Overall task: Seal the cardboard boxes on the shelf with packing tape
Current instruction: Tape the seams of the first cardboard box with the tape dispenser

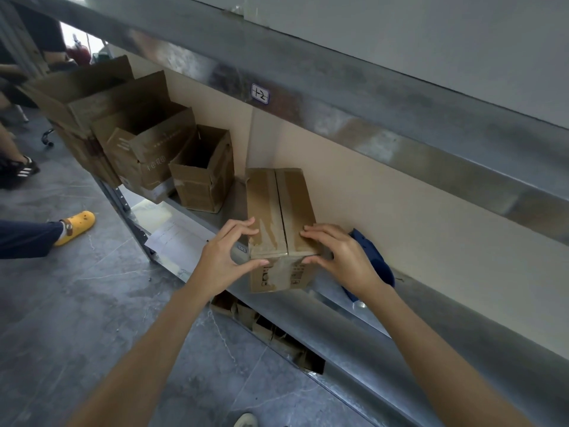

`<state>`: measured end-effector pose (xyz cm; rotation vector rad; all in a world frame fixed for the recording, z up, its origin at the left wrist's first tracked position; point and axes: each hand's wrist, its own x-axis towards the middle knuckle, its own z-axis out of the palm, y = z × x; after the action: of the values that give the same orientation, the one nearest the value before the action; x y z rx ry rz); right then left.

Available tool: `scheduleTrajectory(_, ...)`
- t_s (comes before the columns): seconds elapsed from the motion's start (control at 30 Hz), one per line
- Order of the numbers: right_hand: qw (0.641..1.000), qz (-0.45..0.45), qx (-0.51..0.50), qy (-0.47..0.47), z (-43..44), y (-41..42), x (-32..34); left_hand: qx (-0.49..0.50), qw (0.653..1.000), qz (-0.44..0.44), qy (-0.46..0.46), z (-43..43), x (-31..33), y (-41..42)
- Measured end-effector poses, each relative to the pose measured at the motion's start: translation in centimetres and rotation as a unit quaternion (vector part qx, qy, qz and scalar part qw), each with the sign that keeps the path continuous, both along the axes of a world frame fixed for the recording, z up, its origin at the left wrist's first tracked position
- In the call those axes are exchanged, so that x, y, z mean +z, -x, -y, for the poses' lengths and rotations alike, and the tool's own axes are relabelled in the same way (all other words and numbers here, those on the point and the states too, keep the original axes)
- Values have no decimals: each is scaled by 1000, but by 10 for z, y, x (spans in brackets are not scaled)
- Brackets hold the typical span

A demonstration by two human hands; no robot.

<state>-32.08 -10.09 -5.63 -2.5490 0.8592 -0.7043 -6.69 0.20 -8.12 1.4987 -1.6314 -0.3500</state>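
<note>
Open cardboard boxes (160, 143) at left end of shelf (354, 322), flaps up. Left hand (226, 254) half-curled, gripping closed box (281, 204) at near-left corner: fingertips on top flap, thumb on front face. Box sits at shelf front edge. Right hand (341, 257) grips near-right corner likewise. Blue tape dispenser (380, 263) just behind it.

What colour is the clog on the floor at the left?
The clog is yellow; the head view shows it.
</note>
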Motion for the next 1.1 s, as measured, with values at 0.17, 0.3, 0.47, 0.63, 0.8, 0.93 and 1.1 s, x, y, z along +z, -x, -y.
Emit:
scheduleTrajectory(0.17, 1000, 15, -11, 7, 0, -1, -5, 1, 1000, -2, -6, 0, -2, 2)
scheduleTrajectory(0.3, 1000, -6, -25, -7, -3, -4, 1, 25, 999, -26, -12, -1, -2, 14)
scheduleTrajectory(0.47, 994, 63, -64, -69, -6, -9, -2, 57, 996, -61, -5, 0, -5, 29)
scheduleTrajectory(0.63, 994, 69, -67, -48, -15, -14, -2, 78, 993, -83, -8, -1, 1, 35)
scheduleTrajectory(0.8, 982, 126, -126, -64, -20, -31, -5, 146, 983, -105, 29, 4, -2, 51)
scheduleTrajectory(0.93, 977, 140, -132, -87, -12, -30, -3, 126, 986, -108, 25, 3, -3, 40)
scheduleTrajectory(1.1, 981, 105, -107, -119, -10, -16, 4, 60, 991, -122, -12, -1, 0, 24)
